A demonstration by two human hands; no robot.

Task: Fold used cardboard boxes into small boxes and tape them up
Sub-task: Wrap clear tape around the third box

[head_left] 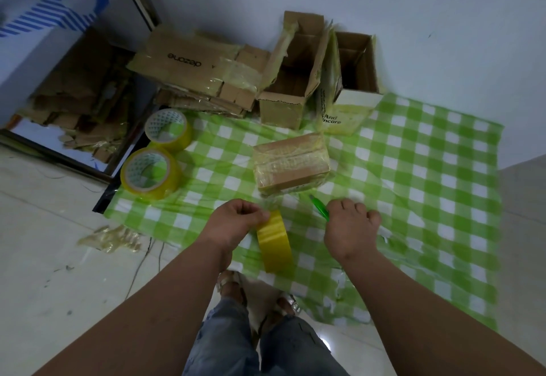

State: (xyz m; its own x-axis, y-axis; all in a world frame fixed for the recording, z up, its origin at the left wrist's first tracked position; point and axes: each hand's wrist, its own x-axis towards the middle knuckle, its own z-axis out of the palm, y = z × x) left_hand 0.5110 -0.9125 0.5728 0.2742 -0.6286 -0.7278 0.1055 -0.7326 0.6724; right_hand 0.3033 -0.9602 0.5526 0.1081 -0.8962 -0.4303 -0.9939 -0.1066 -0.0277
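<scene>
Pale floor tiles (pixel 44 242) run up to a plain white wall (pixel 413 6), and a green-and-white checked cloth (pixel 428 169) is spread over the floor as the working surface. Its right half lies bare of objects, with its far edge against the wall and its right edge near a step in the floor. Its left edge ends by a dark doorway threshold.

Near the middle of the cloth sits a small sealed cardboard box (pixel 291 161), wrapped in clear tape. In front of it the left hand (pixel 233 222) has its grip pinched on a yellow tape roll (pixel 274 241) standing on edge; a thin strip of tape appears to run from the roll toward the box. The right hand (pixel 350 228) has its grip curled round a green utility knife (pixel 319 207), whose tip points toward the box.

Two more yellow tape rolls (pixel 150 173) lie at the cloth's left edge, touching each other. Along the wall stand two open cardboard boxes (pixel 292 80), side by side, and left of them a pile of flattened cardboard (pixel 195 71). Torn cardboard scraps (pixel 76 104) fill the doorway corner. A crumpled wad of used tape (pixel 112 239) lies on the tiles left of the cloth. The person's jeans and sandalled feet are at the cloth's near edge.
</scene>
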